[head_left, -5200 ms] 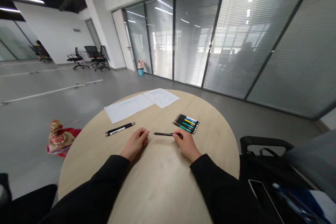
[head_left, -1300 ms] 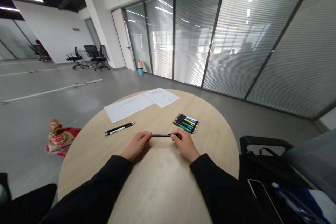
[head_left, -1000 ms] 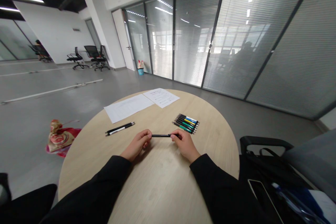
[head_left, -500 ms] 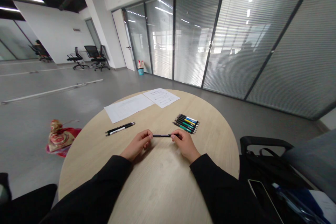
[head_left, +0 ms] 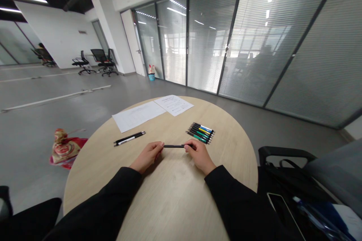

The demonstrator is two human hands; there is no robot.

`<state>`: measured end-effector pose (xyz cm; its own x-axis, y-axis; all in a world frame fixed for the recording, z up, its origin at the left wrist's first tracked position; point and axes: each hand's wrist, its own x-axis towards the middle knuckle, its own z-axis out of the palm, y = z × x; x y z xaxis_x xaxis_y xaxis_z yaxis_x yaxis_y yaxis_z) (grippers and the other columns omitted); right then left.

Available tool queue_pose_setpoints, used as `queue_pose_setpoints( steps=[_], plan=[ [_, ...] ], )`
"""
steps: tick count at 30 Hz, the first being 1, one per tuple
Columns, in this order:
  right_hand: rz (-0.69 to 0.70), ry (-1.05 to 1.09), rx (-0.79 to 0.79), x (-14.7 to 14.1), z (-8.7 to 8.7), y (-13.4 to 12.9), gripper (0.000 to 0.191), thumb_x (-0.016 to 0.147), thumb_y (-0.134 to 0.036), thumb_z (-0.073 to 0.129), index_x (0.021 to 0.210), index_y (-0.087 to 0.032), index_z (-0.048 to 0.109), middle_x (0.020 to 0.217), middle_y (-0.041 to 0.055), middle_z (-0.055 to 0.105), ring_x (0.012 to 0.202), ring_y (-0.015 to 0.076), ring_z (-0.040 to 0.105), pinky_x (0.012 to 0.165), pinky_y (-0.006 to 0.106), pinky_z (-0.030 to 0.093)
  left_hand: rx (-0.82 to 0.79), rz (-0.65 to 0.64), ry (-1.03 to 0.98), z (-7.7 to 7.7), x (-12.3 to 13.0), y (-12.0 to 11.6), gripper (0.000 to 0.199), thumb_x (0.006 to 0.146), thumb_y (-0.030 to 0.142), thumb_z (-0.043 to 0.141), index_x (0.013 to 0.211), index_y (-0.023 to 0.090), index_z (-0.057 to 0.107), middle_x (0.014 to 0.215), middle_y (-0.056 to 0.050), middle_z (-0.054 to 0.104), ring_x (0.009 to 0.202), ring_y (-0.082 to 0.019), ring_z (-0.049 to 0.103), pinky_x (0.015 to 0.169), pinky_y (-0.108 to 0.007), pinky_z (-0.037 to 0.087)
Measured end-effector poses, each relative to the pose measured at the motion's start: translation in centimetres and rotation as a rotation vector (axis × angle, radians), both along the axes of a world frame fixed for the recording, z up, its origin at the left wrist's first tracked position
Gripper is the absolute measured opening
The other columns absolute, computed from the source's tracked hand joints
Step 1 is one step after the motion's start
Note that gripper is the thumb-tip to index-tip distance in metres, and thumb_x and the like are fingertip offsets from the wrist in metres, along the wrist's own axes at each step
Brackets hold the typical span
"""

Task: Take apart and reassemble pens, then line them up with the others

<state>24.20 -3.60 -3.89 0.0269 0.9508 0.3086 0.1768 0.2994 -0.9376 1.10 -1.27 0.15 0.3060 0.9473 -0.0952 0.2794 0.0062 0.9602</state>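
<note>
A black pen (head_left: 174, 146) lies level between my two hands, over the middle of the round wooden table (head_left: 181, 196). My left hand (head_left: 148, 155) pinches its left end, and my right hand (head_left: 198, 154) grips its right end between thumb and fingers. Just beyond my right hand, several pens (head_left: 200, 132) with green, yellow, blue and white parts lie side by side in a row. To the left of my left hand rest two pens (head_left: 129, 138), black and white, close together.
Two printed paper sheets (head_left: 138, 116) lie at the table's far edge. A black chair (head_left: 285, 152) holding a bag, a phone (head_left: 284, 212) and a bottle stands at the right. On the floor at the left is a red and beige bag (head_left: 66, 148).
The fingers of my left hand have shifted slightly at the pen's left end. My right hand and the other pens look unmoved.
</note>
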Motion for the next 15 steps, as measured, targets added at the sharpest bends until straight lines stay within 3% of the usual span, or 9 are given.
queue_pose_setpoints(
  steps=[7, 12, 15],
  plan=[
    [0.003, -0.005, -0.007, 0.00, -0.06, 0.00, 0.019, 0.085, -0.034, 0.061, 0.082, -0.017, 0.069, 0.070, 0.0004, 0.065, 0.065, 0.0151, 0.056, 0.063, 0.026, 0.042, 0.065, -0.030, -0.088, -0.24, -0.16, 0.39, 0.040, 0.081, 0.057, 0.067, 0.076, 0.019, 0.052, 0.056, 0.006, 0.045, 0.051, -0.010, 0.039, 0.048, -0.021, 0.030],
    [0.012, 0.015, -0.009, -0.08, -0.04, -0.03, 0.018, 0.085, -0.033, 0.062, 0.083, -0.017, 0.070, 0.071, 0.0005, 0.065, 0.066, 0.0150, 0.057, 0.064, 0.026, 0.043, 0.056, 0.015, 0.011, -0.14, 0.07, 0.26, 0.056, 0.086, 0.069, 0.051, 0.058, 0.020, 0.045, 0.048, 0.005, 0.039, 0.043, -0.009, 0.031, 0.045, -0.024, 0.021],
    [0.009, 0.010, -0.007, -0.08, -0.14, 0.03, 0.018, 0.085, -0.032, 0.063, 0.083, -0.017, 0.070, 0.071, 0.0003, 0.064, 0.066, 0.0149, 0.056, 0.064, 0.026, 0.042, 0.058, 0.003, 0.034, -0.22, 0.11, 0.23, 0.059, 0.083, 0.072, 0.052, 0.057, 0.021, 0.043, 0.047, 0.006, 0.037, 0.042, -0.008, 0.028, 0.045, -0.024, 0.019]
  ],
)
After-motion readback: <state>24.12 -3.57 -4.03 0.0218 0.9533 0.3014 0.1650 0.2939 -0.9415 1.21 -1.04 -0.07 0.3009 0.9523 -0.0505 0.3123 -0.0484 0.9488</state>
